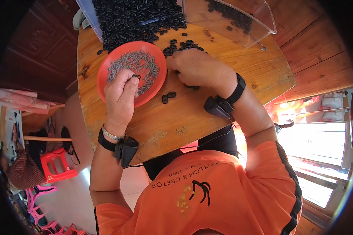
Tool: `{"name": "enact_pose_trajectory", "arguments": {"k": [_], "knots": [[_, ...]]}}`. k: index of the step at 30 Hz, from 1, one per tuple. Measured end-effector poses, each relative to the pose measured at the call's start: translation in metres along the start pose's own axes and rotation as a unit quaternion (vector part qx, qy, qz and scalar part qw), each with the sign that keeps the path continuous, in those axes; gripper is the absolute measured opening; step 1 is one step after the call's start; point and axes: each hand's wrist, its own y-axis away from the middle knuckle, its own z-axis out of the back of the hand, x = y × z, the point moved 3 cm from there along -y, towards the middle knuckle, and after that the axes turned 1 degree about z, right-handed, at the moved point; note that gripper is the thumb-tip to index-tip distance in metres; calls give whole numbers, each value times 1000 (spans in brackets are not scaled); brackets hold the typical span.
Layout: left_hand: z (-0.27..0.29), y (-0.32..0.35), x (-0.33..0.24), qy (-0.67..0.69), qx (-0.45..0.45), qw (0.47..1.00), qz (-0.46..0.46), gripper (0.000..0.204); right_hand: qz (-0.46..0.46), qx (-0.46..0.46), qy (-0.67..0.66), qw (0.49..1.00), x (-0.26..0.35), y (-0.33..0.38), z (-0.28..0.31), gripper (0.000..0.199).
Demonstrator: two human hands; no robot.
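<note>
- Link (136,76), small, black and partly covered, sits pinched between the left hand's (121,96) thumb and forefinger, over the orange-red bowl (102,76) of grey pins (145,62).
- Right hand (200,66) curls narrowly beside the bowl's right rim; whether it holds anything, I cannot tell.
- Wooden tabletop (145,123) shows between the bowl and its curved near edge; heaped black links (139,17) border the far side.

- Looks like home room used as small workshop
- bench (153,123): wooden, heaped black parts (131,15), red dish (101,78) of metal pins (131,59)
- left of bench: dark panelled woodwork (37,43), red plastic stool (47,164)
- right of bench: bright window (321,143)
</note>
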Motion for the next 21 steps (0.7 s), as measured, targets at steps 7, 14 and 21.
{"name": "enact_pose_trajectory", "arguments": {"k": [7,14,21], "knots": [[1,0,3,2,0,1000,6,13,-68,-31,36,997,-17,-9,3,18],[-2,0,-3,8,9,1000,9,13,11,-78,-548,832,-32,-17,9,21],[-9,5,-6,21,18,999,24,14,-20,-73,-752,655,2,-17,-5,23]]}}
